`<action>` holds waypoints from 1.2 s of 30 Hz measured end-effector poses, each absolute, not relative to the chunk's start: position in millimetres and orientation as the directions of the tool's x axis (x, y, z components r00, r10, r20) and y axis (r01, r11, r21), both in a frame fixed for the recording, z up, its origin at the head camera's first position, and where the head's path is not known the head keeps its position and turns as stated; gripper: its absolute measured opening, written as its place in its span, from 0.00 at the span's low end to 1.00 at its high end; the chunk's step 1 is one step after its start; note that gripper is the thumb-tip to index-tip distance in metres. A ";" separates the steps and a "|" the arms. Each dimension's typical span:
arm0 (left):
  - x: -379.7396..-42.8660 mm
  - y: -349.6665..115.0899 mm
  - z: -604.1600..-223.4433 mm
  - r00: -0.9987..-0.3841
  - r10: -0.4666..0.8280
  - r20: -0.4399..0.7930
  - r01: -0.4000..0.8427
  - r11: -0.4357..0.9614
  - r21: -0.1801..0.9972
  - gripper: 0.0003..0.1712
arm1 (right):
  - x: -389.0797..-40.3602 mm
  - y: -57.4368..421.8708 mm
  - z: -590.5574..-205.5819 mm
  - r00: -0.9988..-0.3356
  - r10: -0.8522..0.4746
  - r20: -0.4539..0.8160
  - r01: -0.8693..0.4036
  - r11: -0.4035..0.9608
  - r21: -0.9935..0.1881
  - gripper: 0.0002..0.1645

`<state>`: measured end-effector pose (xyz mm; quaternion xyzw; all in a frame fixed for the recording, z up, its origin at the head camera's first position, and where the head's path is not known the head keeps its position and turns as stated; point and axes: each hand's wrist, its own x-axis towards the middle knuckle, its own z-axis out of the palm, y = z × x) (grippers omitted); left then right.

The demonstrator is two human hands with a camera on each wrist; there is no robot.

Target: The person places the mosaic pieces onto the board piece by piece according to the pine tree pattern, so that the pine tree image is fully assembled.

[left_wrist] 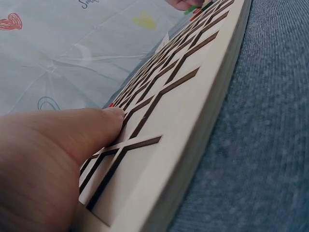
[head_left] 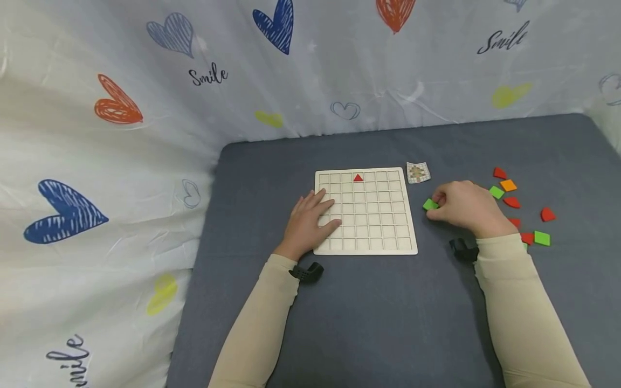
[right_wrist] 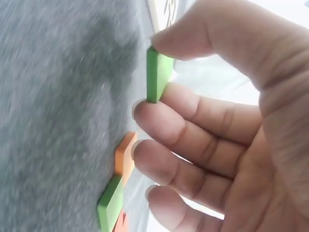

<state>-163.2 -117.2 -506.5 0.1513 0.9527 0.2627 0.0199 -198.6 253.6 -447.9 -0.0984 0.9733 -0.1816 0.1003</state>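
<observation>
A white curtain [head_left: 310,81] printed with blue, red and yellow hearts and the word "Smile" hangs behind and to the left of a desk [head_left: 378,323] covered in dark grey cloth. On the desk lies a pale wooden board [head_left: 366,253], its face divided into a grid of square recesses. A single red triangle [head_left: 358,178] sits in the row farthest from the person. Just beyond the board's far right corner is a small patterned card [head_left: 418,172].

The left hand [head_left: 308,223] rests on the board's left side, fingers extended and spread, thumb reaching over the grid. The right hand [head_left: 463,205] pinches a green tile [head_left: 429,205] between thumb and fingertips, to the right of the board and apart from it; the other fingers curl loosely.

Farther right, loose pieces lie scattered: an orange tile [head_left: 508,185], a second green tile [head_left: 496,192] near it, another green one [head_left: 542,238] nearer the person, and several red pieces [head_left: 548,214] among them. Some are partly hidden by the right forearm. Both arms wear beige sleeves [head_left: 257,323], with a black device [head_left: 308,272] at each wrist.
</observation>
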 end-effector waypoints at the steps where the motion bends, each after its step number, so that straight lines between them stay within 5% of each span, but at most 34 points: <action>1: -163.5 -116.9 -507.0 -0.953 0.299 0.040 0.278 0.817 0.505 0.35 | -198.9 252.3 -447.6 -0.962 -0.230 -0.149 -0.159 0.912 -0.378 0.15; 11: -164.4 -114.0 -509.1 -0.952 0.302 0.040 0.279 0.812 0.513 0.35 | -209.7 233.7 -448.3 -0.963 -0.264 -0.057 -0.220 0.889 -0.402 0.16; 36: -166.8 -122.8 -508.0 -0.949 0.313 0.037 0.286 0.806 0.518 0.35 | -254.8 159.1 -445.7 -0.898 -0.436 -0.061 -0.355 0.799 -0.485 0.14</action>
